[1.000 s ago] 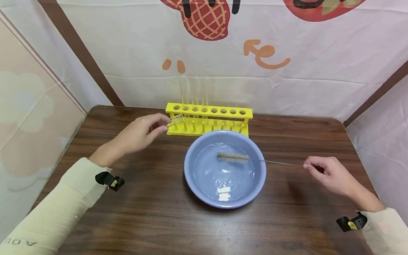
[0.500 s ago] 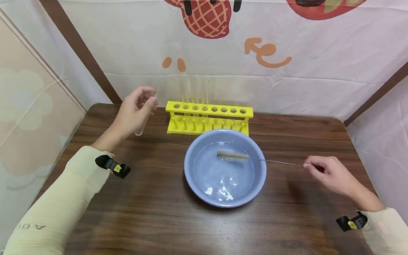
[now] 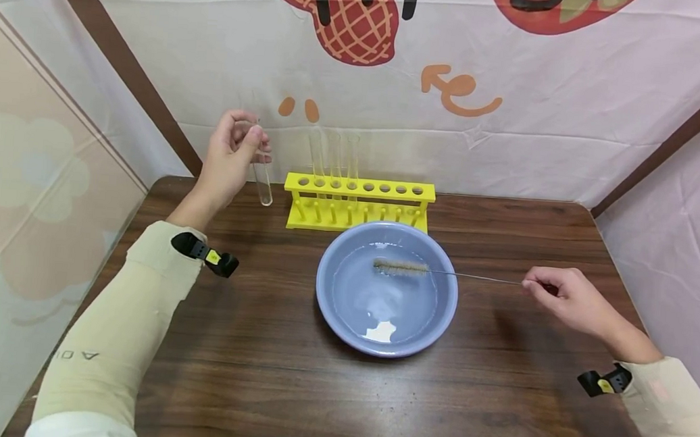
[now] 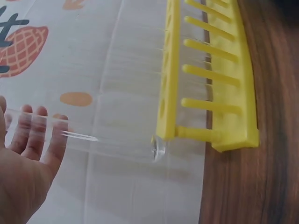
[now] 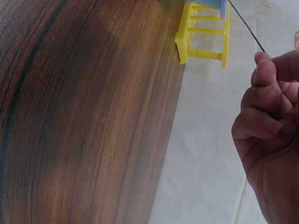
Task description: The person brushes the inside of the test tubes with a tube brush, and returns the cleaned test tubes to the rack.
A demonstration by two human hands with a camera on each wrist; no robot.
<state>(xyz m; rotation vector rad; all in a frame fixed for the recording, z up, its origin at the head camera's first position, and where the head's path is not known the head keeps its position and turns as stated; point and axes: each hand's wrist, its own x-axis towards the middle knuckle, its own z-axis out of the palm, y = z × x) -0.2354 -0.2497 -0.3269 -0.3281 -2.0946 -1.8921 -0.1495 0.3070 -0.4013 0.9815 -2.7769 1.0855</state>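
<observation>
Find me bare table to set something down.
Free: the table between left sleeve and blue basin, and in front of the basin, bar specks. Crowded: behind it, yellow rack; to its right, brush wire and right hand.

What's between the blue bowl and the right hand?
In the head view, the brush's thin wire runs from over the blue bowl to the right hand, with brown table below.

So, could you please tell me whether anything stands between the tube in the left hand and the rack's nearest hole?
Nothing visible does: the left hand holds the tube to the left of the rack, whose nearest hole looks empty. The three standing tubes come after that hole.
</observation>
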